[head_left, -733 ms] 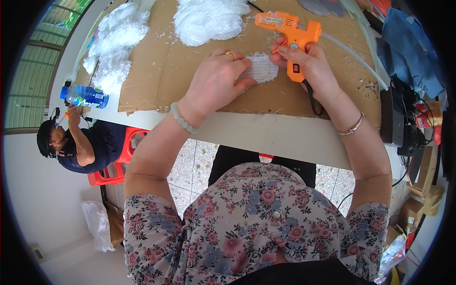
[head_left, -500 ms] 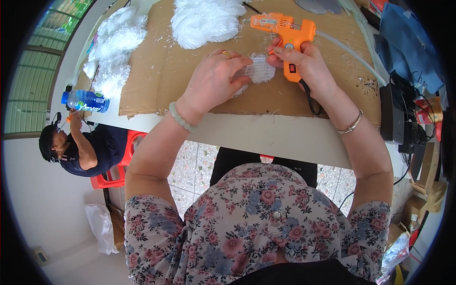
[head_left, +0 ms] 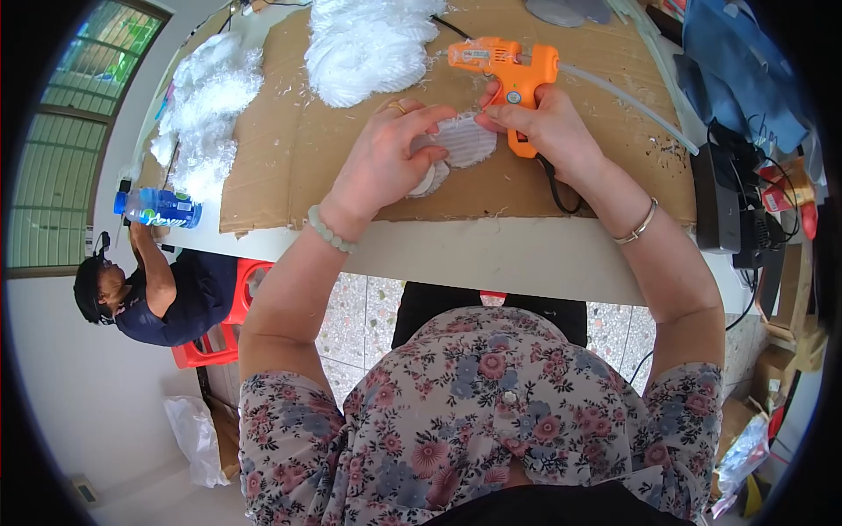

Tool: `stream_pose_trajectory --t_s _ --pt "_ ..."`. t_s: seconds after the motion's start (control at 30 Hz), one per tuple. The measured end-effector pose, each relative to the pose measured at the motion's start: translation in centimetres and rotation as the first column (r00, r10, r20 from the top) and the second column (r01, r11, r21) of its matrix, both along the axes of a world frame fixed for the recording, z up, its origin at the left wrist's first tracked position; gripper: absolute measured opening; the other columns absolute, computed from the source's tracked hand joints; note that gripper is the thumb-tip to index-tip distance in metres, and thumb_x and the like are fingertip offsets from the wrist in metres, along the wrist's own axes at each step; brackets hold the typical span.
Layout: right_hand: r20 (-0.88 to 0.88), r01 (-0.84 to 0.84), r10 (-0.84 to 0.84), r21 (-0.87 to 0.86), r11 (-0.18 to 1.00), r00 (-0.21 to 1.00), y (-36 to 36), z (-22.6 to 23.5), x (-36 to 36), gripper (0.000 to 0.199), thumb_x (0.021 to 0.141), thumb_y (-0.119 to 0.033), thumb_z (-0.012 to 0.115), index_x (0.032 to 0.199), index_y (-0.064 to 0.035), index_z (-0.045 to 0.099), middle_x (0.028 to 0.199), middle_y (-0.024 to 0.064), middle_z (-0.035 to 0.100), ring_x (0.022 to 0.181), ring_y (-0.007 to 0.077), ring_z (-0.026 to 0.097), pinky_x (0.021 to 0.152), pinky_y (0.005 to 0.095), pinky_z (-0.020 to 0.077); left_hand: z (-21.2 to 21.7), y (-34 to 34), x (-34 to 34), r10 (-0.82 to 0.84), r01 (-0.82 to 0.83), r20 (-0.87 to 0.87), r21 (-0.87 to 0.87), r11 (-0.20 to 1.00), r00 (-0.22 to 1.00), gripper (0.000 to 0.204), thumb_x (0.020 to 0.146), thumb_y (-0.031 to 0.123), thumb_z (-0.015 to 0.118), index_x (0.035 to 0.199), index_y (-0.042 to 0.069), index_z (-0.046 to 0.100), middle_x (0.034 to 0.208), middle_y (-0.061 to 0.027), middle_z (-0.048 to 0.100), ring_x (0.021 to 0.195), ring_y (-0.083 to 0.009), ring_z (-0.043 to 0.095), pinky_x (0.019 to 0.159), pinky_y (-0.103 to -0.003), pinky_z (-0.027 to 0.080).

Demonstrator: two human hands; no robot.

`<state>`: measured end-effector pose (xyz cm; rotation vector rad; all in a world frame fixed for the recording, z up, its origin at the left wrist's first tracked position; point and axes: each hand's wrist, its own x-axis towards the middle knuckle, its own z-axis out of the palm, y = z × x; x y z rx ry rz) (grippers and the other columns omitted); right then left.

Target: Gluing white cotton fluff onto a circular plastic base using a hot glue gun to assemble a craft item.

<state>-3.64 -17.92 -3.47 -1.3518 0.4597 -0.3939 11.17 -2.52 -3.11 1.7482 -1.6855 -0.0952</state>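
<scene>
White ribbed pad [head_left: 471,142] is located over the cardboard sheet [head_left: 324,171], between both hands. Left hand [head_left: 383,151] pinches its left end between thumb and fingers; a second white piece [head_left: 431,181] lies just below. Right hand [head_left: 561,133] grasps the orange glue gun [head_left: 529,72] — nozzle directed left — with fingertips at the pad's right edge. Beyond, a white strand bundle [head_left: 368,51] rests on the cardboard.
</scene>
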Motion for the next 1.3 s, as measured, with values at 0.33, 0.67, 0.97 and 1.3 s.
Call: stream_pose_trajectory --t_s 0.33,0.67,0.97,1.3 --pt "0.036 -0.061 0.066 -0.111 0.992 0.997 -0.1 -0.1 0.1 0.028 0.077 -0.003 0.067 0.103 -0.0030 0.057 0.098 0.0039 0.061 0.092 0.0127 0.059 0.083 0.0268 0.0500 1.0 0.6 -0.8 -0.059 0.058 0.047 0.013 0.998 0.997 0.033 0.068 0.003 0.069 0.100 0.010 0.063 0.087 -0.0066 0.057 0.078 -0.0244 0.056 0.082 -0.036 0.041" --pt "0.032 -0.148 0.148 -0.019 0.989 0.988 0.4 1.0 -0.4 0.033 0.078 -0.007 0.067 0.108 -0.0005 0.057 0.097 0.0072 0.063 0.084 0.0134 0.061 0.076 0.0270 0.0497 1.9 0.8 -1.2 -0.085 0.086 0.100 -0.005 0.996 0.991 0.033 0.068 0.002 0.067 0.099 0.012 0.064 0.087 -0.0046 0.056 0.082 -0.0236 0.055 0.084 -0.037 0.039" --pt "0.058 -0.251 0.245 0.149 0.956 0.968 0.1 1.3 -0.9 0.036 0.076 -0.010 0.069 0.107 -0.0007 0.056 0.092 0.0068 0.062 0.080 0.0158 0.061 0.072 0.0275 0.0500 3.1 1.0 -2.5 -0.113 0.130 0.179 -0.091 0.987 0.977 0.034 0.069 0.000 0.067 0.099 0.016 0.064 0.079 -0.0016 0.055 0.082 -0.0201 0.056 0.089 -0.039 0.039" --pt "0.041 -0.204 0.203 0.042 0.978 0.978 0.9 1.3 -0.9 0.031 0.076 -0.008 0.065 0.104 -0.0011 0.057 0.087 0.0058 0.062 0.073 0.0141 0.059 0.067 0.0256 0.0484 3.3 1.5 -2.7 -0.157 0.173 0.193 -0.070 0.982 0.969 0.036 0.069 -0.003 0.064 0.099 0.016 0.067 0.072 -0.0002 0.052 0.077 -0.0182 0.055 0.088 -0.038 0.039"
